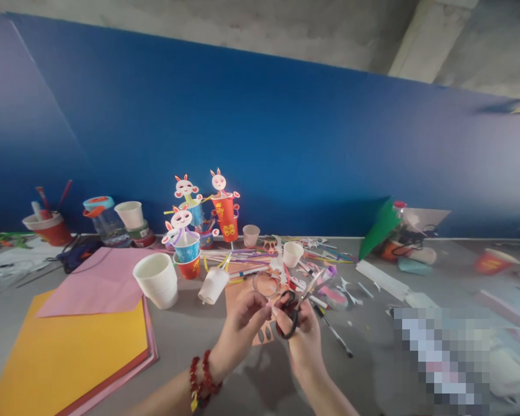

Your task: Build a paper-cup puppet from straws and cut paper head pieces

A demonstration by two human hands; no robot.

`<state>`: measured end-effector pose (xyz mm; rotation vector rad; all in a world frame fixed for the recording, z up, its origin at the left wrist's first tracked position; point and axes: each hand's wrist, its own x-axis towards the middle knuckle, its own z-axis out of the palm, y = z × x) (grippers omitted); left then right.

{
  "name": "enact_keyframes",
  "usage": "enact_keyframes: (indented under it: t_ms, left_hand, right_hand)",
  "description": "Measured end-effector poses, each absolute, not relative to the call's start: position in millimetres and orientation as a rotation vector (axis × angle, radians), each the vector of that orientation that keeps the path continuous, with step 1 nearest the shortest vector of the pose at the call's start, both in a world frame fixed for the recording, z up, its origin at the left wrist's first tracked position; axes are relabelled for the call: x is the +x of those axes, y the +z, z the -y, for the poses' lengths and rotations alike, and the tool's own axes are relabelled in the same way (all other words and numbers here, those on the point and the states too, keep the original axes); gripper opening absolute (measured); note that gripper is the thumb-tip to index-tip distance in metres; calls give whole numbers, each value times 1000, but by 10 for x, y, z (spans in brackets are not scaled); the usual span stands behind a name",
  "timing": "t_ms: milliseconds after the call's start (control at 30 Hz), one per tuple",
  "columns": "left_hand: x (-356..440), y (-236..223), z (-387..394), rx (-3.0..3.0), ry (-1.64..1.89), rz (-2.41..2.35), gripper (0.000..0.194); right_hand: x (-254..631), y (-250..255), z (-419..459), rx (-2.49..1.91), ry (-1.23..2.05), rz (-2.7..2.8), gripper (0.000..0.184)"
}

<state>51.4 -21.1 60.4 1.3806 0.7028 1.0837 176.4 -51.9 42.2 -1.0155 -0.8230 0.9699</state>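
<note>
My left hand [240, 326] is closed in a pinch on a small pinkish paper piece [269, 308], whose shape is mostly hidden by fingers. Scissors [293, 323] with black handles are held in my right hand [307, 342], their blades pointing up and away to the right. The right fingertips also meet the paper piece, close to the left fingertips. Beneath both hands lies an orange paper sheet [238, 296] with dark oval marks at its near edge. A roll of clear tape [266, 283] rests just beyond the left hand.
Paper-cup figures with rabbit heads [181, 218] stand at the back. A white cup [156, 281] is to the left, beside pink paper [99, 283] and yellow paper [78, 346]. A pen [335, 332] lies right of my hands. Paper scraps and sticks clutter the table before a blue partition [286, 144].
</note>
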Motion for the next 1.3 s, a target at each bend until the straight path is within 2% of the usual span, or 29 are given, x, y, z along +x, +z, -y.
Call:
enact_keyframes:
  t_ms: [333,467,733,867,1100,1300]
  left_hand:
    - [402,664,102,1740,981,-821,18]
    - [405,659,102,1800,974,-854,19]
    - [423,663,151,1697,1010,-841,27]
    - [415,685,138,1530,1040,-775,26]
    - [428,737,116,1334,1177,-684,20]
    - [471,753,160,1327,1165,-662,22]
  right_hand:
    - [2006,499,421,-1028,1061,1138,26]
    - [1964,441,432,-1024,1056,1045,28]
    - [1806,483,476,-1021,1027,864,30]
    - [1886,544,509,-1059,1055,991,33]
    - [2076,259,717,-1089,1309,1313,44]
    - [2021,208,764,-1155,1347,1363,49]
